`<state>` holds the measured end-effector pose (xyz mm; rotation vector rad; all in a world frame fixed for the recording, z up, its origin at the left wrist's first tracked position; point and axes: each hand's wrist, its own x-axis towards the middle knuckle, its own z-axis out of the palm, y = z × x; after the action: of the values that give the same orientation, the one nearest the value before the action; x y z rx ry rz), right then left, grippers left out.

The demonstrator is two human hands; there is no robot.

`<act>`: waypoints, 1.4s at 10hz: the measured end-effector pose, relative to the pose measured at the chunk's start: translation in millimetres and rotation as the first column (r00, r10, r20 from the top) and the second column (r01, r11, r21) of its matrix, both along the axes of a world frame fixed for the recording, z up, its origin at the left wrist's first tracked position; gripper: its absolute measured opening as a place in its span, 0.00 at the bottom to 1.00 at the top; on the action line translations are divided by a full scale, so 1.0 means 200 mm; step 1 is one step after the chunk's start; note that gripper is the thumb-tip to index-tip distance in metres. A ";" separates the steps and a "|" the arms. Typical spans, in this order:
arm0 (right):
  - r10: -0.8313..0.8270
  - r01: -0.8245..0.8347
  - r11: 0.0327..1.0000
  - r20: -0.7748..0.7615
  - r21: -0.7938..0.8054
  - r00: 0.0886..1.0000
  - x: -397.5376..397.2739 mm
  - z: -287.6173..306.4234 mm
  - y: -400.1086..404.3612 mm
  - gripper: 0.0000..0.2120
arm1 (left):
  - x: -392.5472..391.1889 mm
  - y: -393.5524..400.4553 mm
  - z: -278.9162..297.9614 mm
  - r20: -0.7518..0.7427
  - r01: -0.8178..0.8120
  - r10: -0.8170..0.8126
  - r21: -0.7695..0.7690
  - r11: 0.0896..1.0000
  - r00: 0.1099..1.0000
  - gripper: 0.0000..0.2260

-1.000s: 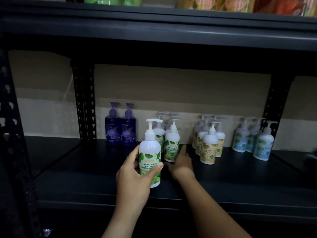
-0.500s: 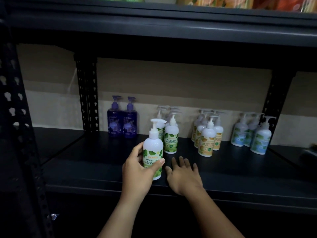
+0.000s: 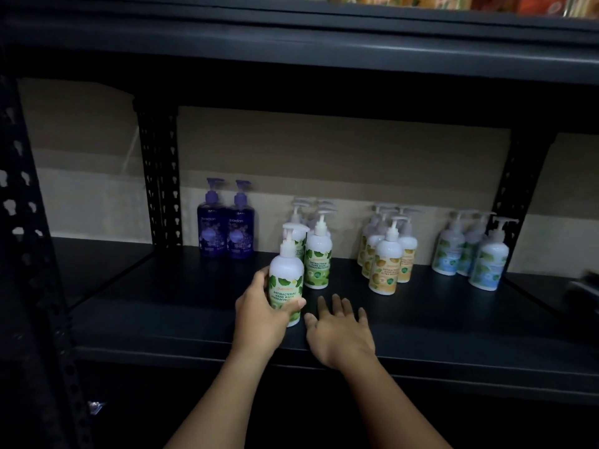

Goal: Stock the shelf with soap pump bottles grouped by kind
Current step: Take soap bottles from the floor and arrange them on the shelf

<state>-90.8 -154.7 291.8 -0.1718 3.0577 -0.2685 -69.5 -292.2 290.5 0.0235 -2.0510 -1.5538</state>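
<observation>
**Green-label bottle joins its group**

Since a second ago, the right hand (image 3: 340,332) has drawn back from the standing green bottles and now lies flat on the shelf (image 3: 453,322), fingers straight and spread, holding nothing. Meanwhile the left hand (image 3: 259,315) has carried the green-label bottle (image 3: 287,280) a little farther in, and its fingers and thumb are wrapped round the lower body, thumb across the label.

That bottle stands upright, or nearly so, just in front of the green group (image 3: 316,251), its pump head overlapping the bottles behind. Whether its base already rests on the shelf cannot be told. The spot looks chosen to keep kinds together: the held bottle carries the same leaf label as those directly behind it, so it extends that cluster toward the near edge. Judging from this, the placing step is nearly done, and what remains is to let go and perhaps square it up with its neighbour.

Along the same shelf, other kinds form separate clusters with gaps between them. Two purple bottles (image 3: 225,228) stand at the far left beside the perforated upright (image 3: 160,176). An orange-label group (image 3: 387,254) sits right of the green one, and a blue-label group (image 3: 473,251) stands farther right again. On the upper shelf (image 3: 324,43), only the bottoms of some orange packages show.
</observation>
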 end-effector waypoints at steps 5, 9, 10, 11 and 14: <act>-0.001 0.000 1.000 -0.042 -0.025 0.999 -0.02 -0.01 0.00 0.30 | -0.49 0.01 -0.01 0.097 -0.028 0.025 0.030 0.999 0.995 0.30; -0.008 0.006 1.000 -0.068 -0.029 0.998 -0.03 -0.02 0.00 0.30 | -0.64 -0.01 -0.03 0.095 -0.050 0.052 -0.025 0.998 0.994 0.29; -0.008 0.006 0.999 -0.069 -0.032 0.998 -0.02 -0.02 0.00 0.30 | -0.66 -0.01 -0.04 0.107 -0.049 0.052 -0.030 0.998 0.993 0.27; -0.009 0.007 1.000 -0.072 -0.031 0.997 -0.02 -0.02 0.00 0.30 | -0.67 -0.01 -0.05 0.115 -0.040 0.043 -0.028 0.999 0.992 0.28; -0.005 0.002 1.000 -0.084 -0.029 0.996 -0.02 -0.02 0.00 0.30 | -0.66 -0.02 -0.04 0.129 -0.030 0.036 -0.050 0.998 0.991 0.28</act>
<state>-94.4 -155.0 287.4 -0.1841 3.1386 -0.3138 -202.0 -295.2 282.2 0.1427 -2.1768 -1.5178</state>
